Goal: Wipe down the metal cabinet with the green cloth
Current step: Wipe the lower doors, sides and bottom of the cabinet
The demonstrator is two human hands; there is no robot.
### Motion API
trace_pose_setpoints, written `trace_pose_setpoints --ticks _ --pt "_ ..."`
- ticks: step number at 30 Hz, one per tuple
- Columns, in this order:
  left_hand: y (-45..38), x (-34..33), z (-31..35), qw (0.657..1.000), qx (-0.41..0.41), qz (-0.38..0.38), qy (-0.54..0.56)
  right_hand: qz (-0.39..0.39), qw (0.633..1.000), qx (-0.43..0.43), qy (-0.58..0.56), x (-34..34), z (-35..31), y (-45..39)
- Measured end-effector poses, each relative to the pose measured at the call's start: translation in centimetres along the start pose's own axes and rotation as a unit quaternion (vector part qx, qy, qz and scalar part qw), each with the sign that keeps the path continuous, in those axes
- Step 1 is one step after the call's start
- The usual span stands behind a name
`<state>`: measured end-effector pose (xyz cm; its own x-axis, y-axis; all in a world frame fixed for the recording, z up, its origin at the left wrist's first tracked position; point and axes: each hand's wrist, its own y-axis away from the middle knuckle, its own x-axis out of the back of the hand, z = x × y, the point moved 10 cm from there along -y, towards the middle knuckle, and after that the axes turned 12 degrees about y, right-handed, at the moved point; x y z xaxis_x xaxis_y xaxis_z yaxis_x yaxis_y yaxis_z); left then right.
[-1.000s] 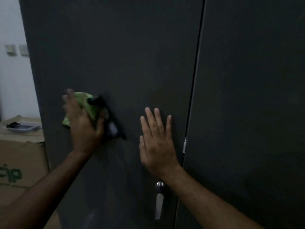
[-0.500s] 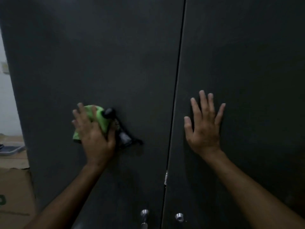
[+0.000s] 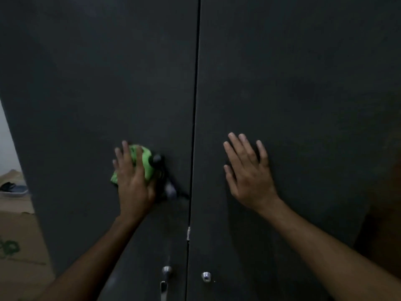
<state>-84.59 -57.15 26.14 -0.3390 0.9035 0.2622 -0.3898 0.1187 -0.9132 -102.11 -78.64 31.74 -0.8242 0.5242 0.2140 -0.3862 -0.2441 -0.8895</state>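
The dark grey metal cabinet fills the view, its two doors meeting at a vertical seam in the middle. My left hand presses a bunched green cloth flat against the left door, just left of the seam. A dark object with a pale part sticks out beside the cloth under my hand; I cannot make out what it is. My right hand lies flat on the right door with fingers spread, holding nothing.
A silver handle and a round lock sit low on the doors beside the seam. At the left edge stands a cardboard box with a small tray on top, in front of a white wall.
My left hand has slid the cloth rightward across the left door toward the seam. My right hand moved from the left door onto the right door. The view shifted right.
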Motion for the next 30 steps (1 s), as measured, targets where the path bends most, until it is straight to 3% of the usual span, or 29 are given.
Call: trace_pose_setpoints --ticks 1,3,6,9,11,14,16,18,20,23,26,30 --pt "-2.5 -0.1 1.7 0.999 0.028 0.029 0.02 0.012 1.0 -0.014 -0.005 0.8 2.3 -0.3" --pt "-6.6 -1.8 7.1 0.999 0.001 0.048 0.027 0.028 0.997 -0.073 0.004 2.0 7.7 -1.2" --pt "-5.4 -6.9 15.6 0.985 -0.169 -0.036 -0.011 0.019 0.987 -0.157 0.021 2.1 14.7 -1.4" --pt "1.6 -9.8 15.8 0.941 -0.298 -0.143 -0.068 0.014 0.99 -0.139 0.023 1.1 16.7 -1.0" --pt "3.8 -9.0 13.0 0.938 -0.296 -0.161 -0.082 0.02 0.994 -0.11 0.005 0.5 16.5 -0.8" --pt "0.3 -6.5 11.1 0.979 -0.167 -0.088 -0.076 0.022 0.995 -0.097 -0.02 0.7 17.0 -0.7" --pt "-4.0 -5.9 13.3 0.996 -0.077 -0.016 -0.047 0.029 0.998 -0.059 -0.02 1.7 17.4 -0.6" --pt "-7.7 -7.2 18.3 0.998 -0.063 0.022 -0.016 0.041 0.999 -0.014 -0.023 2.7 18.5 -0.4" --pt "-9.0 -10.1 23.9 0.993 -0.113 0.007 -0.013 0.058 0.997 -0.034 -0.026 3.5 21.3 0.1" --pt "-4.3 -15.8 29.9 0.962 -0.256 -0.091 -0.036 0.07 0.988 -0.137 -0.002 3.7 26.4 1.6" --pt "2.8 -18.0 28.4 0.907 -0.374 -0.179 -0.074 0.066 0.987 -0.149 0.002 2.7 27.0 2.4" --pt "3.6 -15.9 23.3 0.904 -0.372 -0.177 -0.113 0.075 0.987 -0.141 0.004 1.9 26.9 2.3"
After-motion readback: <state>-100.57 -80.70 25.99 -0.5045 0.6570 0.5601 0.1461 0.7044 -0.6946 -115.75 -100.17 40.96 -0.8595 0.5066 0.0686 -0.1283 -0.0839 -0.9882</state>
